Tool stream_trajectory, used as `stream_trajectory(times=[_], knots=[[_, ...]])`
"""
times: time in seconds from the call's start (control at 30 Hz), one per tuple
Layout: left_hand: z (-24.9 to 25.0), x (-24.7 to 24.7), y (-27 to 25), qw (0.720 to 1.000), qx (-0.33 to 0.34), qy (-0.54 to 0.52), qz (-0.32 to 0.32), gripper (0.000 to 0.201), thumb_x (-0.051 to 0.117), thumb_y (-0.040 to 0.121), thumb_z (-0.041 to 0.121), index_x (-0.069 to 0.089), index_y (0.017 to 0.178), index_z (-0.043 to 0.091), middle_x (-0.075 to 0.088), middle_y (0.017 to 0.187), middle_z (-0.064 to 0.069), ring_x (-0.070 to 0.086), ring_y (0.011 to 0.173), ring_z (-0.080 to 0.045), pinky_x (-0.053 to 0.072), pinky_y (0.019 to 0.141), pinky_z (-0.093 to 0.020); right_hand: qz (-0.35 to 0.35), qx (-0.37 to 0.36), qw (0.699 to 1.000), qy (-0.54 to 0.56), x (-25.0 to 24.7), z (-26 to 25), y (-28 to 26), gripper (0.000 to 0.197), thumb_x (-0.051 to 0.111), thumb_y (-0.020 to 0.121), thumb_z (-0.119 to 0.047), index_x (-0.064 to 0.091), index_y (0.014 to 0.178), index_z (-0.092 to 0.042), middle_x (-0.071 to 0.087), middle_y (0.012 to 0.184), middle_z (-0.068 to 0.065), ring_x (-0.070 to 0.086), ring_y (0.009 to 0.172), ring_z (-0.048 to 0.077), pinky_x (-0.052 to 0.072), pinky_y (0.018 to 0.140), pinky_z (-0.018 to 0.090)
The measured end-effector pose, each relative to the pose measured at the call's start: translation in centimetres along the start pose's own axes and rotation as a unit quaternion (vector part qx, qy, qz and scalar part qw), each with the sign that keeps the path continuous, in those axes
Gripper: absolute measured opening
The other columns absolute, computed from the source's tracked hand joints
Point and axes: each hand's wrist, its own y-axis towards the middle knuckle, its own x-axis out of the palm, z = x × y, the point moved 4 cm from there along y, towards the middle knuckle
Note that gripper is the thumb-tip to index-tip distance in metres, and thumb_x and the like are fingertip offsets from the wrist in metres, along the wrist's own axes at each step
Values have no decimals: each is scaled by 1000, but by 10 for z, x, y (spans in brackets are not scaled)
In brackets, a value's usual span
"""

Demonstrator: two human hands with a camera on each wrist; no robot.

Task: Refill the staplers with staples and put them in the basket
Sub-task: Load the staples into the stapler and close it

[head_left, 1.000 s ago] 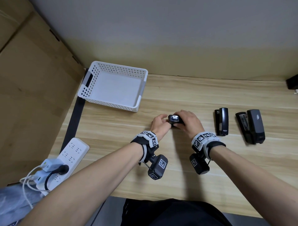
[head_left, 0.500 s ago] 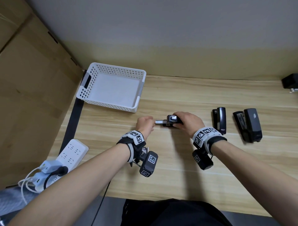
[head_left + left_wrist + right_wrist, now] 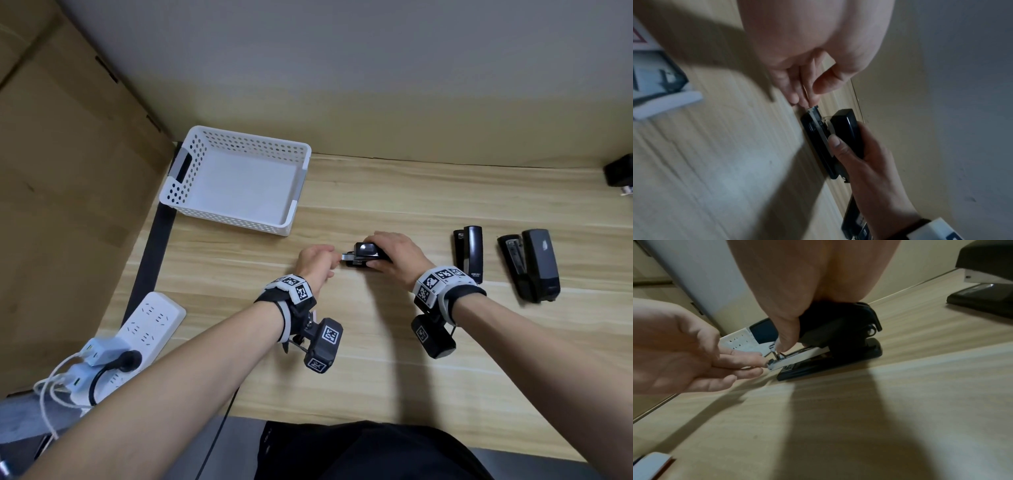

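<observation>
A small black stapler (image 3: 368,251) lies on the wooden table (image 3: 376,359) in the middle. My right hand (image 3: 394,257) grips its body from above, thumb along the side (image 3: 835,142). A metal staple tray (image 3: 347,256) sticks out of its front end towards the left. My left hand (image 3: 318,262) pinches the tip of that tray (image 3: 774,365) between thumb and fingers (image 3: 807,99). The white perforated basket (image 3: 222,219) stands at the back left with nothing in it. No loose staples show in any view.
Two more black staplers (image 3: 469,253) (image 3: 534,265) lie to the right of my right hand. A white power strip (image 3: 147,322) with plugs hangs at the table's left edge. A cardboard panel (image 3: 68,171) stands at the left and a dark object (image 3: 620,173) at the far right.
My left hand drew away to the left from the stapler's front, and the metal tray slid out with it. The right hand kept its hold on the stapler.
</observation>
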Motion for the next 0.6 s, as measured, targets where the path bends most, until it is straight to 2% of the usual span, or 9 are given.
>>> stream_trajectory(times=[0.07, 0.17, 0.27, 0.43, 0.6], knots=[[1, 9, 0, 1000, -1, -1, -9, 38, 55, 60, 8, 66, 95, 18, 74, 96, -9, 69, 98, -29, 55, 80, -40, 5, 0, 1000, 2, 0, 2, -1, 36, 73, 81, -24, 60, 113, -14, 64, 102, 5, 59, 94, 30, 44, 85, 42], [4, 15, 0, 1000, -5, -21, -17, 41, 47, 76, -6, 65, 111, 5, 73, 101, -14, 64, 85, -22, 45, 61, -27, 0, 2, 1000, 3, 2, 4, 0, 37, 72, 82, -25, 59, 115, -14, 65, 105, 7, 59, 99, 31, 43, 89, 42], [5, 18, 1, 999, -4, -23, -22, 46, 40, 75, -14, 63, 111, 2, 71, 99, -15, 58, 75, -17, 37, 52, -22, 0, 4, 1000, 5, 5, 7, 1, 38, 72, 82, -26, 59, 116, -14, 64, 106, 6, 58, 101, 31, 41, 90, 40], [2, 21, 0, 1000, -13, -14, -12, 48, 40, 72, -15, 65, 108, 4, 65, 89, -16, 47, 60, -14, 33, 48, -21, 1, 5, 1000, 15, 7, 9, 1, 38, 72, 83, -22, 60, 117, -11, 64, 110, 9, 56, 111, 35, 36, 94, 40], [4, 19, 0, 1000, 0, 4, -29, 47, 46, 72, -12, 67, 110, 5, 69, 96, -20, 50, 64, -15, 34, 48, -21, 15, 3, 999, 36, 6, 8, -1, 38, 72, 83, -19, 60, 119, -13, 65, 112, 7, 56, 113, 32, 31, 96, 36]])
